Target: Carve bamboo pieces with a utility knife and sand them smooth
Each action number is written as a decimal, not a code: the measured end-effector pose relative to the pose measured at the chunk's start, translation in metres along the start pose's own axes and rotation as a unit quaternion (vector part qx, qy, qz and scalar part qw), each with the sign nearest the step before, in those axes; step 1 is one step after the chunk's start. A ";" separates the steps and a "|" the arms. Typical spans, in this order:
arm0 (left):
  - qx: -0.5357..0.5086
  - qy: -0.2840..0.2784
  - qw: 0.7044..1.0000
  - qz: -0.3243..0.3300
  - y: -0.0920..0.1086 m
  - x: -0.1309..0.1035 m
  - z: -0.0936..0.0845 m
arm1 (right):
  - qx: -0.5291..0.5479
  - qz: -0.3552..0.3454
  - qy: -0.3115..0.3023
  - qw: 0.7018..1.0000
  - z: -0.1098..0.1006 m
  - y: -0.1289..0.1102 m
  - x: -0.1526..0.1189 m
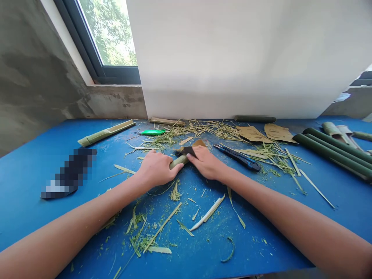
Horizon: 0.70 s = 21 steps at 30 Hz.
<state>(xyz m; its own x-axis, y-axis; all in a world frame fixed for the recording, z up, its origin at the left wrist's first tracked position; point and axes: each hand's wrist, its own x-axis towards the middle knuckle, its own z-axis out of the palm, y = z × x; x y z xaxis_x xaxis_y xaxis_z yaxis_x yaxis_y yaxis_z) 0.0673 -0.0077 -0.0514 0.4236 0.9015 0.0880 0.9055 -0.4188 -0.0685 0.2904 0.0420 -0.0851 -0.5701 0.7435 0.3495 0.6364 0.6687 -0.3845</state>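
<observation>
My left hand (158,167) is closed around one end of a pale green bamboo piece (178,161), thumb along its near side. Over the other end, my right hand (206,161) pinches a folded piece of sandpaper (190,151), dark on one face and brown on the other, pressed against the bamboo. Part of the bamboo is hidden under the sandpaper and fingers. Just right of my right hand lies a dark blue utility knife (238,157). Behind my left hand rests a green utility knife (152,132) among shavings.
Bamboo shavings (203,128) litter the blue table (279,232). A split bamboo length (107,132) lies back left, near a pixelated dark object (72,172). Brown paper pieces (252,134) and dark green bamboo tubes (337,153) are at right. A white board (238,58) stands behind.
</observation>
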 end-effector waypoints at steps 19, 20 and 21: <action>-0.025 0.011 1.000 -0.007 -0.003 -0.004 0.002 | 0.022 0.022 -0.002 1.000 0.005 0.007 0.007; -0.018 0.015 1.000 -0.005 -0.002 -0.004 0.002 | 0.020 0.031 0.005 0.999 0.005 0.009 0.008; -0.009 0.019 1.000 -0.004 -0.002 -0.004 0.002 | 0.017 0.041 0.013 0.999 0.005 0.009 0.009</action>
<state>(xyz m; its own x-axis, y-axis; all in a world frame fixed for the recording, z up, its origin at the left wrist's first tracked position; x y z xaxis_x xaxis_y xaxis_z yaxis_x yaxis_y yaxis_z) 0.0640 -0.0105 -0.0535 0.4176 0.8998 0.1264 0.9086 -0.4148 -0.0492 0.2891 0.0547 -0.0897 -0.5037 0.7954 0.3370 0.6619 0.6061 -0.4412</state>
